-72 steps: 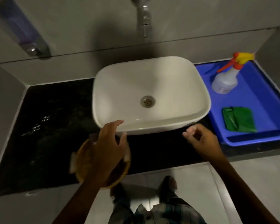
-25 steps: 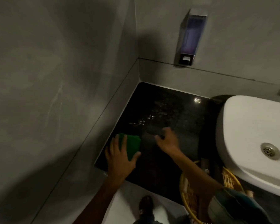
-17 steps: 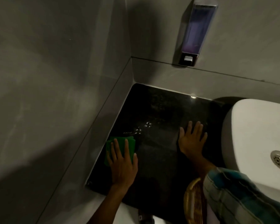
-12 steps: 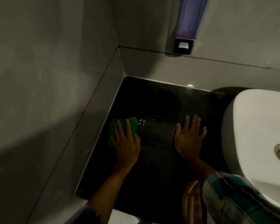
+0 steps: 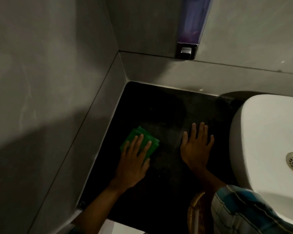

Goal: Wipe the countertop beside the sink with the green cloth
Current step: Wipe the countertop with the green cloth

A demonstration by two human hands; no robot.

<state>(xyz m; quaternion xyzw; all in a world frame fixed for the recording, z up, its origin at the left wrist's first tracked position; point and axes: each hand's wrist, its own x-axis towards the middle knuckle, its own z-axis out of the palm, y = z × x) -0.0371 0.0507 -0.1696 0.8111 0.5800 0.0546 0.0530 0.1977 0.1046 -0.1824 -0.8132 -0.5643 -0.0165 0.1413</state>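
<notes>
The folded green cloth point(image 5: 137, 139) lies on the black countertop point(image 5: 167, 114) close to the left wall. My left hand point(image 5: 134, 159) presses flat on the cloth, fingers spread over its near half. My right hand point(image 5: 195, 146) rests palm down on the bare countertop, fingers apart, just left of the white sink point(image 5: 267, 135). It holds nothing.
Grey tiled walls close the counter on the left and at the back. A soap dispenser point(image 5: 190, 27) hangs on the back wall above the counter. A wicker basket point(image 5: 197, 215) pokes in at the counter's front edge, beside my plaid sleeve point(image 5: 243, 211).
My left hand has slid the cloth forward along the left wall, away from the front edge. The water drops seen earlier on the counter no longer show. My right hand stays planted.
</notes>
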